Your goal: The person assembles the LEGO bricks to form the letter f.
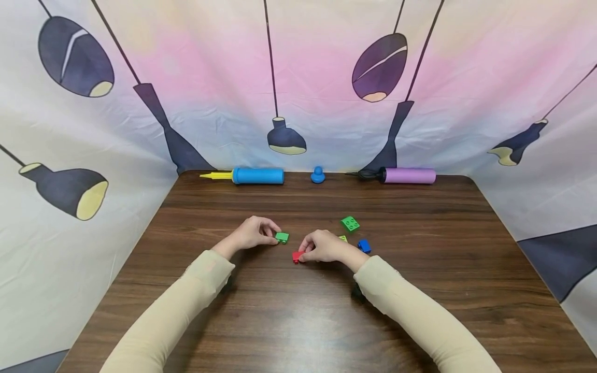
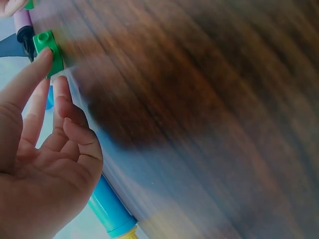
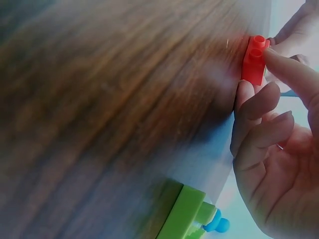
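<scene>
My left hand (image 1: 254, 231) pinches a small green toy building brick (image 1: 282, 237) between thumb and fingertips. In the left wrist view, studs of this green brick (image 2: 44, 37) show beside the thumb. A red toy brick (image 1: 296, 257) is pinched by my right hand (image 1: 326, 246), a little nearer to me and to the right. Two round studs stand out on the red brick (image 3: 253, 69) in the right wrist view. The two bricks are apart, both low over the wooden table. Beyond my right wrist lies a lime-green brick (image 1: 343, 238), mostly hidden by that hand.
Right of my right hand lie a blue brick (image 1: 364, 246) and a green brick with several studs (image 1: 350, 224). Along the table's back edge are a blue pump (image 1: 258, 176) with a yellow nozzle, a small blue rounded figure (image 1: 318, 176) and a purple pump (image 1: 410, 175).
</scene>
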Demonstrator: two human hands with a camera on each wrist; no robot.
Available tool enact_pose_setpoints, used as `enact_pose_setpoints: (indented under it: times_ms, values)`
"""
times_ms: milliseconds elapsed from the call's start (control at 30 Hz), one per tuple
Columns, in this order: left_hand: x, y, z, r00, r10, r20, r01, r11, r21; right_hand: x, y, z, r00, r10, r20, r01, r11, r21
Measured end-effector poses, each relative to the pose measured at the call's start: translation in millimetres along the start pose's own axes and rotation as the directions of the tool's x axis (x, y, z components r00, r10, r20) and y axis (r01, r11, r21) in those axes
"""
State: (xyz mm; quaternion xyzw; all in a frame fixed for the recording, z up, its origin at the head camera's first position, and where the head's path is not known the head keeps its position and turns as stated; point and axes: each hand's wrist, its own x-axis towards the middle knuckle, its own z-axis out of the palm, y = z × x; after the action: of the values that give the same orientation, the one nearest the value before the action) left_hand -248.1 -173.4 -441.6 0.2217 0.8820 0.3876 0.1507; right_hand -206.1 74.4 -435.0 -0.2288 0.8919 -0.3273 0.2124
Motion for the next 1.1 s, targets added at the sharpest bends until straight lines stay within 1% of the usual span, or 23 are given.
enact_pose_setpoints:
  times_ms: [100,233,400,567,700,800,900,1033,1100]
  values:
    - [0.1,-0.3,0.0,1.0,-0.013,-0.007,0.012,1.0,-0.023,0.3,-0.6,-0.1,1.0,0.002,-0.008,-0.002,1.0,-0.008]
    - [0.4,1.6,0.0,1.0,-0.02,-0.018,0.02,1.0,-0.014,1.9,0.0,0.6,1.0,-0.009,-0.009,0.009,0.999,-0.032]
    - [1.4,3.6,-1.0,1.0,-0.005,-0.02,0.006,1.0,0.03,2.8,-0.7,2.2,1.0,-0.001,-0.008,0.0,0.998,-0.057]
    - [3.4,3.2,-2.3,1.0,0.013,-0.017,-0.013,0.999,0.048,1.7,-3.0,1.9,0.999,0.032,-0.015,-0.033,0.999,-0.022]
    - [3.8,0.5,-3.8,0.999,0.044,-0.011,-0.043,0.997,0.058,0.6,-3.8,0.3,0.999,0.045,-0.017,-0.045,0.999,-0.011]
    - [3.0,-0.4,-4.5,0.999,0.05,-0.003,-0.05,0.997,0.066,0.2,-3.8,-0.4,0.998,0.061,-0.019,-0.062,0.998,-0.02]
    - [1.3,-0.2,-4.9,0.999,0.04,0.009,-0.041,0.997,0.072,0.2,-3.3,0.4,0.997,0.068,-0.037,-0.071,0.995,-0.065]
    - [-0.7,-1.1,-5.6,0.999,0.037,0.024,-0.039,0.996,0.079,-0.5,-2.8,2.2,0.998,0.046,-0.048,-0.052,0.992,-0.113]
    - [-1.3,-2.0,-6.1,0.999,0.037,0.027,-0.039,0.996,0.078,-1.7,-3.3,1.6,0.999,0.033,-0.028,-0.035,0.995,-0.093]
